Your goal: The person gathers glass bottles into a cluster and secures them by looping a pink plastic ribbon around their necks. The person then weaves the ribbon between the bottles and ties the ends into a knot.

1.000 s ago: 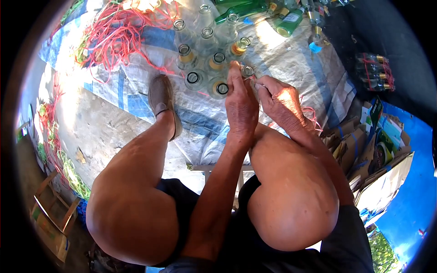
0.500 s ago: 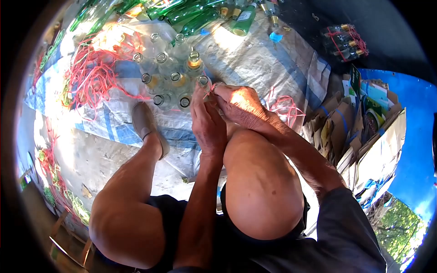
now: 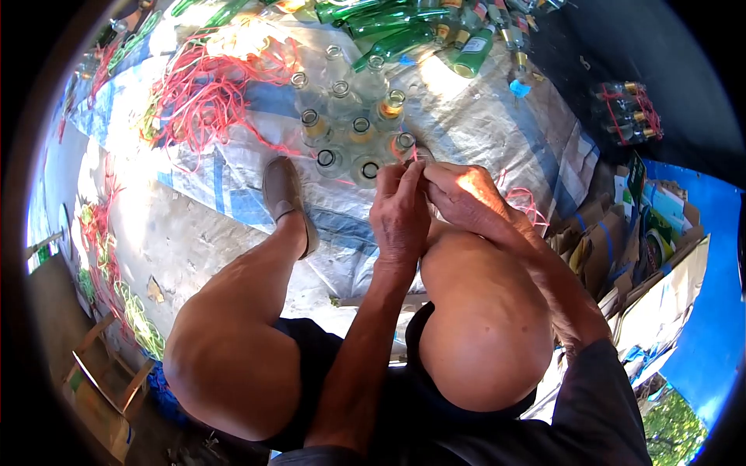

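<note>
Several clear glass bottles [image 3: 341,111] stand upright in a tight cluster, open mouths facing up. At the cluster's near right corner, a strand of pink plastic string [image 3: 414,155] shows beside a bottle neck. My left hand [image 3: 401,216] pinches this string between thumb and fingers. My right hand [image 3: 468,194] is closed against it at the fingertips, also on the string. Both hands meet just above my raised knee and partly hide the nearest bottles. How the string runs around the bottles is mostly hidden.
A tangled heap of pink string [image 3: 203,97] lies left of the bottles on a blue-and-white tarp [image 3: 497,116]. Green bottles [image 3: 392,23] lie at the back. A tied bottle bundle [image 3: 628,113] and folded cardboard [image 3: 602,241] are at the right. My shoe [image 3: 281,189] rests left.
The view has swung left, so everything appears farther right. My fingertips have drawn close together at the bottle neck, and a short length of string now stands up between them.
</note>
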`<move>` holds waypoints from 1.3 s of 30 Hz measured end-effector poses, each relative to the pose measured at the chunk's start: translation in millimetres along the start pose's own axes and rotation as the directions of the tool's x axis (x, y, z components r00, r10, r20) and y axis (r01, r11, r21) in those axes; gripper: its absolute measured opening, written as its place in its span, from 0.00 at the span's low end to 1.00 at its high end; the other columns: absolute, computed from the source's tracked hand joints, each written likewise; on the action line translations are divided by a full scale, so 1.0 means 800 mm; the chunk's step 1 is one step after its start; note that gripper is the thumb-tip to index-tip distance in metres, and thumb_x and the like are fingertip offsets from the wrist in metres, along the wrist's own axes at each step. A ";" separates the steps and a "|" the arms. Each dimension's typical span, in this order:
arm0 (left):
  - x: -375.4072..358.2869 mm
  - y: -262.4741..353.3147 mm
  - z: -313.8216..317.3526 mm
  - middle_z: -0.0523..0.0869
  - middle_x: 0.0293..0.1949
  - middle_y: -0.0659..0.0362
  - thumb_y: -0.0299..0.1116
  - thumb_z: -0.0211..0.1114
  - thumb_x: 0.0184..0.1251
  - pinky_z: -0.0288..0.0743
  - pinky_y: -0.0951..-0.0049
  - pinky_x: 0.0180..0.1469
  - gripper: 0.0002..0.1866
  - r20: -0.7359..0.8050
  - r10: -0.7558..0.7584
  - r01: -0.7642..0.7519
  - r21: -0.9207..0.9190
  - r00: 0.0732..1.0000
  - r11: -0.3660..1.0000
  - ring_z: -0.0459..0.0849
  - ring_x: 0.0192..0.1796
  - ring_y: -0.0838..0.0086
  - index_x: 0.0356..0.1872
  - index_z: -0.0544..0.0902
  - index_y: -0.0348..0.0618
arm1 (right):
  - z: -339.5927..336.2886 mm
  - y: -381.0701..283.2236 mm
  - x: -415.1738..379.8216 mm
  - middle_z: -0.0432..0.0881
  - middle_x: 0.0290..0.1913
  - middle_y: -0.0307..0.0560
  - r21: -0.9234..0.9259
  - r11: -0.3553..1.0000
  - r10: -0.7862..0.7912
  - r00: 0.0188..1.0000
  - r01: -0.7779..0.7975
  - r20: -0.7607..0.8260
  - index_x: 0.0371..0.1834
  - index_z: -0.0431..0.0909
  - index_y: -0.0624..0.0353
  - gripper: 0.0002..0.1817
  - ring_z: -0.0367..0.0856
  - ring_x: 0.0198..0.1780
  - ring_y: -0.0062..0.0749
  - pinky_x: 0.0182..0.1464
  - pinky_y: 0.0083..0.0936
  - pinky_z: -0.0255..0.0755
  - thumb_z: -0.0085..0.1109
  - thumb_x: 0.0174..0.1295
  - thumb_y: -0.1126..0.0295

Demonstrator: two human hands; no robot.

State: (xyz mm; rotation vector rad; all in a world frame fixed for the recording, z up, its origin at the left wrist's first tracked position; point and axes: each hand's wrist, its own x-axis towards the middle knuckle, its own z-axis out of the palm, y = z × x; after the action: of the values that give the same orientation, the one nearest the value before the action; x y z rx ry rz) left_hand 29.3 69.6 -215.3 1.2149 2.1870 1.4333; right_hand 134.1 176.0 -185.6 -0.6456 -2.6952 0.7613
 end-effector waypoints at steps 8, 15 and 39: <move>-0.001 -0.009 0.000 0.85 0.42 0.54 0.21 0.67 0.66 0.81 0.59 0.41 0.13 0.047 -0.056 0.056 0.010 0.997 0.998 0.88 0.43 0.54 0.50 0.86 0.46 | -0.026 -0.013 0.007 0.85 0.32 0.57 0.180 0.957 0.203 0.970 -0.226 0.137 0.35 0.82 0.60 0.08 0.85 0.36 0.59 0.36 0.43 0.79 0.67 0.65 0.68; -0.009 -0.020 0.008 0.86 0.36 0.53 0.24 0.65 0.74 0.80 0.63 0.36 0.08 -0.035 -0.134 0.128 -0.139 0.990 0.982 0.87 0.33 0.62 0.50 0.84 0.42 | -0.093 -0.031 0.007 0.77 0.23 0.38 0.362 0.696 0.462 0.772 -0.620 0.436 0.38 0.84 0.63 0.08 0.70 0.27 0.15 0.28 0.24 0.68 0.69 0.70 0.70; -0.019 0.016 -0.005 0.76 0.23 0.65 0.32 0.55 0.87 0.65 0.80 0.22 0.10 0.101 -0.560 0.447 -0.723 0.823 0.526 0.72 0.21 0.85 0.48 0.82 0.38 | -0.269 0.077 -0.005 0.73 0.24 0.30 0.287 0.654 0.604 0.711 -0.700 0.360 0.34 0.82 0.58 0.10 0.64 0.24 0.10 0.26 0.16 0.56 0.66 0.70 0.65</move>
State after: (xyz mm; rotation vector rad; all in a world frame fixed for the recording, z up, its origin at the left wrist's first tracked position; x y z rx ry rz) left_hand 42.6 57.7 -205.5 0.1554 1.5230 1.8438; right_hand 237.5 313.3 -42.1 -1.5407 -2.3146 1.6174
